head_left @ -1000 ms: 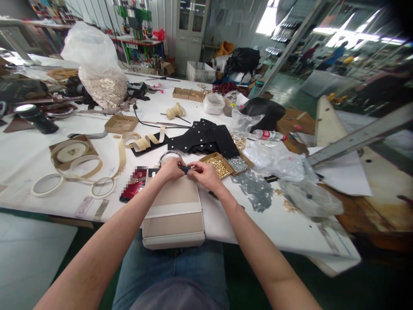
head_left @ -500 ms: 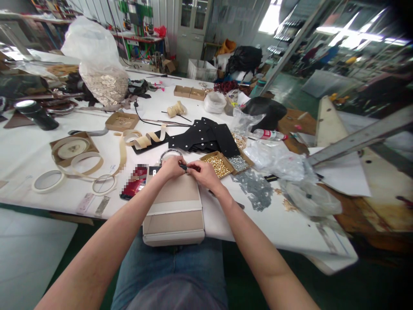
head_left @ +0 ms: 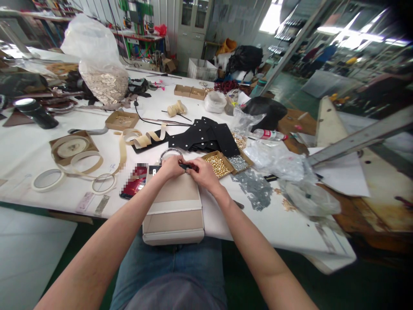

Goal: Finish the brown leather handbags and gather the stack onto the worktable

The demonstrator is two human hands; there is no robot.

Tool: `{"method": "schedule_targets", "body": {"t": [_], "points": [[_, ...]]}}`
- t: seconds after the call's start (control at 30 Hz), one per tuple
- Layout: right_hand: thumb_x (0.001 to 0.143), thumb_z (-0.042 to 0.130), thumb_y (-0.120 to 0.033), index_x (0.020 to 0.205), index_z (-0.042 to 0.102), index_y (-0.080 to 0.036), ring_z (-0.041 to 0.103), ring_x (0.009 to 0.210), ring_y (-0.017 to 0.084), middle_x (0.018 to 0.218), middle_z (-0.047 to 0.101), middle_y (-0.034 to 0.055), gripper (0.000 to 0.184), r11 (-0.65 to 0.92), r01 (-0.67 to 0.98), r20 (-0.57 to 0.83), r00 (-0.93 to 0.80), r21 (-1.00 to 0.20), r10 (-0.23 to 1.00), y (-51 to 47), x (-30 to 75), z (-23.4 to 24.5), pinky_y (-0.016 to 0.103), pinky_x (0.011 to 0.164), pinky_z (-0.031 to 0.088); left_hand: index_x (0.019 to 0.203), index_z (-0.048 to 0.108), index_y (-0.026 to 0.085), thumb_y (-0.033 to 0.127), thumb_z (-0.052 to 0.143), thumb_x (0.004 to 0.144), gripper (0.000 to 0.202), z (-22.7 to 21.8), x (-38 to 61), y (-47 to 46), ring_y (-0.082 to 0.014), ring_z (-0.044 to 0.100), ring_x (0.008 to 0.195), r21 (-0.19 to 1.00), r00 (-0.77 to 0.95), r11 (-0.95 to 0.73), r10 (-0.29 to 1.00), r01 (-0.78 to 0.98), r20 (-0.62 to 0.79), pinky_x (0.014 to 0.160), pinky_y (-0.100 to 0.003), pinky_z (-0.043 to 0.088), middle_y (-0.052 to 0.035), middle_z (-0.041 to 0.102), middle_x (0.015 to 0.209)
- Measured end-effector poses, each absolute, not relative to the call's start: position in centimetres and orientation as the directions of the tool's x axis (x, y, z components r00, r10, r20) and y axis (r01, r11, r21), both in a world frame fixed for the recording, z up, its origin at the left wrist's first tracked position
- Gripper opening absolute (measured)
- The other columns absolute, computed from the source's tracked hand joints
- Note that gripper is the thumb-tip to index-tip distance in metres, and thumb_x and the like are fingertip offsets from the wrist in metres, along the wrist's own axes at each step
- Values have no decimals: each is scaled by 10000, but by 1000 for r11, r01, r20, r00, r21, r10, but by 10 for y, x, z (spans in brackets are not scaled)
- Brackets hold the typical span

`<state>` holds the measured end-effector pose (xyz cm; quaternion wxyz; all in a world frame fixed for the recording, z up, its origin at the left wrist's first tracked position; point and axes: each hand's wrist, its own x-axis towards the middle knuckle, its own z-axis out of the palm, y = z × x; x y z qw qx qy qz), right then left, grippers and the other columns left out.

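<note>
Two hands meet at the far edge of a beige bag lying on the near edge of the white desk. Left hand and right hand fingers pinch a small black part between them. Tray of gold studs just right; tape rolls well left.

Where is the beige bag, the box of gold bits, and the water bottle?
beige bag (head_left: 174, 206), head view, front panel.
box of gold bits (head_left: 218, 165), head view, gold pile.
water bottle (head_left: 270, 135), head view, label.
</note>
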<state>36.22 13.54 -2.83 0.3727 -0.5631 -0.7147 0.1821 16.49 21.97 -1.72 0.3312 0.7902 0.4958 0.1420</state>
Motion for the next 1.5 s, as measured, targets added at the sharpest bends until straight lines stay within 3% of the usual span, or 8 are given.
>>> {"method": "schedule_targets", "body": {"t": [0.07, 0.2, 0.4, 0.53, 0.8, 0.9, 1.1, 1.5], "points": [[947, 820, -181, 1174, 774, -227, 691, 946, 219, 1101, 758, 43, 236, 302, 677, 351, -68, -672, 934, 134, 361, -32, 337, 838, 520, 1101, 834, 253, 333, 905, 801, 318, -17, 165, 219, -321, 771, 1172, 665, 470, -291, 877, 688, -103, 1068, -424, 553, -66, 862, 1169], [1045, 738, -223, 1015, 728, -233, 669, 1026, 246, 1055, 715, 53, 33, 334, 706, 395, -83, -624, 915, 125, 358, -41, 360, 883, 521, 1097, 830, 252, 336, 909, 788, 329, -16, 165, 219, -317, 773, 1180, 666, 471, -288, 876, 688, -108, 1065, -415, 554, -58, 866, 1163], [1157, 639, -296, 1125, 785, -240, 672, 1101, 279, 1161, 715, 106, 160, 456, 701, 502, -161, -548, 850, 112, 360, -51, 442, 993, 570, 1063, 838, 275, 292, 861, 807, 258, -14, 165, 216, -288, 779, 1144, 661, 465, -285, 879, 694, -109, 1072, -403, 550, -27, 872, 1129], [1151, 664, -309, 1234, 787, -246, 689, 1170, 300, 1249, 720, 122, 161, 497, 699, 521, -206, -514, 828, 110, 363, -53, 482, 1049, 599, 1066, 843, 273, 245, 858, 785, 283, -12, 165, 215, -291, 778, 1109, 655, 456, -279, 883, 702, -112, 1038, -388, 566, -35, 873, 1109], [1149, 673, -302, 1235, 774, -258, 690, 1291, 314, 1385, 750, 117, 140, 511, 698, 537, -212, -502, 817, 114, 363, -56, 529, 1161, 572, 1120, 845, 267, 256, 828, 805, 315, -9, 164, 212, -291, 778, 1145, 653, 455, -280, 884, 703, -110, 1043, -383, 564, -38, 867, 1144], [1131, 685, -289, 1297, 734, -250, 702, 1240, 317, 1330, 765, 115, 176, 489, 694, 513, -197, -528, 835, 113, 362, -53, 519, 1132, 572, 1134, 845, 269, 264, 825, 810, 325, -7, 163, 211, -297, 776, 1169, 650, 449, -277, 886, 708, -112, 1080, -405, 550, -39, 864, 1159], [1094, 731, -350, 1574, 572, -259, 714, 1091, 311, 1352, 743, 121, 514, 392, 706, 433, -133, -590, 892, 117, 364, -53, 491, 1008, 601, 1118, 837, 274, 266, 827, 801, 317, -8, 163, 213, -319, 771, 1207, 641, 441, -272, 890, 717, -115, 1139, -447, 521, -38, 861, 1187], [1115, 648, -222, 1519, 608, -276, 665, 1240, 344, 1385, 741, 117, 410, 493, 707, 442, -277, -507, 853, 120, 361, -48, 532, 1078, 571, 1113, 828, 269, 327, 822, 827, 292, -12, 161, 216, -335, 765, 1197, 646, 463, -294, 880, 705, -105, 1175, -494, 506, -55, 856, 1192]]}}
